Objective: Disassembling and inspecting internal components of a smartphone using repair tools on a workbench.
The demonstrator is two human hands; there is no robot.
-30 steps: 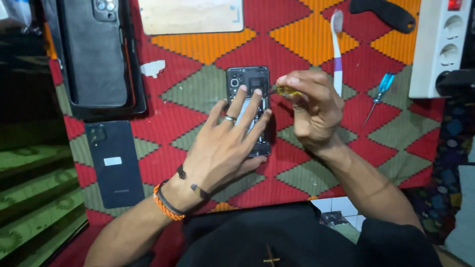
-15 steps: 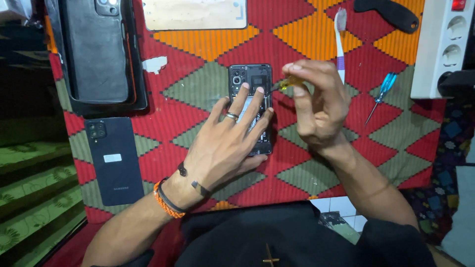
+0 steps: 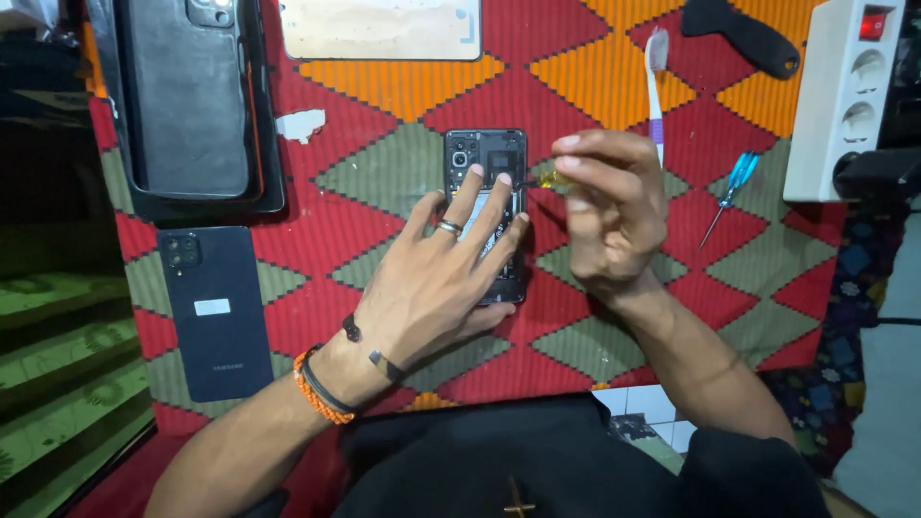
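Observation:
An opened phone [image 3: 486, 158] with its back cover off lies on a red, orange and green patterned mat [image 3: 384, 144]. My left hand [image 3: 436, 278] lies flat on the phone's lower part, fingers spread, a ring on one finger. My right hand [image 3: 609, 211] pinches a small yellow-handled screwdriver [image 3: 547, 179], its tip at the phone's right edge near the top.
A dark phone back cover [image 3: 213, 312] lies at the left. Above it sit a phone in a case [image 3: 187, 96] and a pale panel [image 3: 379, 29]. A toothbrush [image 3: 654, 86], a blue screwdriver [image 3: 731, 187], a black tool [image 3: 748, 34] and a white power strip [image 3: 844, 96] lie at the right.
My right hand with the screwdriver has shifted slightly up and turned at the phone's upper right edge. My left hand stays pressed on the phone.

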